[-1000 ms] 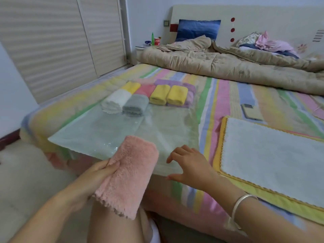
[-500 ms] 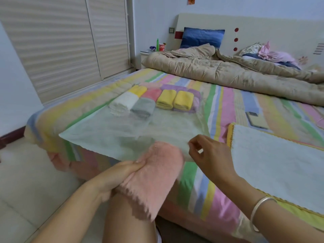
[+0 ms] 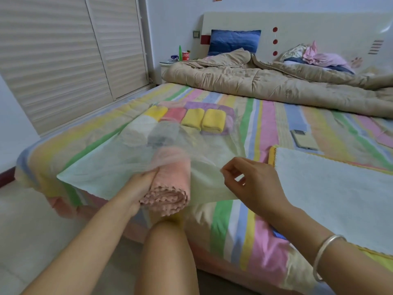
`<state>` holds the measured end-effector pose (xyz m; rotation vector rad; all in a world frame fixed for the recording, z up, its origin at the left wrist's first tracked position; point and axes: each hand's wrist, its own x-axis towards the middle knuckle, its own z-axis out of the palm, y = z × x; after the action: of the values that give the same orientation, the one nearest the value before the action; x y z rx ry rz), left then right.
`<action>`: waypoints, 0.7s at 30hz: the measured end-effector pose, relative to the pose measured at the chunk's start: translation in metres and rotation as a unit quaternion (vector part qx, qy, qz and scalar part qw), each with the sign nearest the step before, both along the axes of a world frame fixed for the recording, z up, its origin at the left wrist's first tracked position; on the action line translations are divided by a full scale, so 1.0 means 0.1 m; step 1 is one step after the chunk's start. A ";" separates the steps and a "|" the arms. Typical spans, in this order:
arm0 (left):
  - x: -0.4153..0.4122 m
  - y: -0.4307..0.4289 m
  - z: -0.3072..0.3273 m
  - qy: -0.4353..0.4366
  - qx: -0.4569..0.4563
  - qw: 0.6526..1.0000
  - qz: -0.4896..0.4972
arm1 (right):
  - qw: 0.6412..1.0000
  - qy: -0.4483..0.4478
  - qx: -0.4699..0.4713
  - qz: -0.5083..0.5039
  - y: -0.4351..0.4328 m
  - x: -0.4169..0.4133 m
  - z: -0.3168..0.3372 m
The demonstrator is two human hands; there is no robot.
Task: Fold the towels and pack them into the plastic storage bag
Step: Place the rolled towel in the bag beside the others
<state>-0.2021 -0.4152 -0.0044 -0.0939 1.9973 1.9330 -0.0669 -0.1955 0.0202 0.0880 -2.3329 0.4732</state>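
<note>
A clear plastic storage bag (image 3: 102,167) lies on the striped bed, its mouth towards me. Inside at the far end sit several rolled towels: two yellow (image 3: 213,120), a red one (image 3: 173,114), a grey one (image 3: 163,133), a white one (image 3: 136,129). My left hand (image 3: 141,184) grips a rolled pink towel (image 3: 170,184) whose far half is inside the bag's mouth. My right hand (image 3: 251,184) pinches the bag's upper edge and holds it lifted.
A white towel with yellow trim (image 3: 331,188) lies spread flat on the bed at the right. A phone (image 3: 303,139) lies beyond it. A beige quilt (image 3: 265,79) is heaped at the head of the bed. My knee (image 3: 168,252) is below the bag.
My right hand took hold of the bag's edge and lifted it. My left hand pushed the pink towel forward from the bed's edge into the bag's mouth.
</note>
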 end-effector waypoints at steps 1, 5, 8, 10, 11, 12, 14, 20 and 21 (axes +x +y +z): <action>-0.06 0.13 -0.06 0.038 -0.006 0.999 0.007 | 0.999 -0.031 -0.011 0.016 0.02 -0.01 -0.01; -0.34 0.55 -0.15 0.002 -0.014 1.000 0.001 | 0.959 -0.222 -0.144 0.100 0.13 -0.07 0.03; -0.54 0.60 -0.18 0.020 -0.016 0.997 0.070 | 0.918 -0.249 -0.290 0.104 0.27 -0.23 0.04; -0.77 0.85 -0.20 -0.001 -0.077 0.988 0.134 | 0.924 -0.214 -0.311 0.054 0.39 -0.39 -0.01; -0.89 1.06 -0.22 -0.004 -0.102 0.991 0.083 | 0.931 -0.200 -0.305 0.022 0.45 -0.48 -0.06; -0.93 1.13 -0.25 -0.002 -0.101 0.995 0.008 | 0.936 -0.192 -0.295 -0.009 0.51 -0.58 -0.10; -1.14 1.18 -0.30 0.023 -0.204 0.979 -0.006 | 0.939 -0.196 -0.278 -0.052 0.61 -0.76 -0.18; -1.81 1.58 -0.28 0.062 -0.171 0.982 -0.041 | 0.952 -0.188 -0.220 -0.098 0.89 -1.34 -0.40; -1.89 1.62 -0.28 0.073 -0.131 0.987 -0.053 | 0.952 -0.180 -0.228 -0.100 0.92 -1.40 -0.42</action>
<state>-0.3909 -0.2535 -0.0323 0.0899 2.2954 1.6463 -0.2073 -0.1038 -0.0219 -0.4887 -2.4780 0.9769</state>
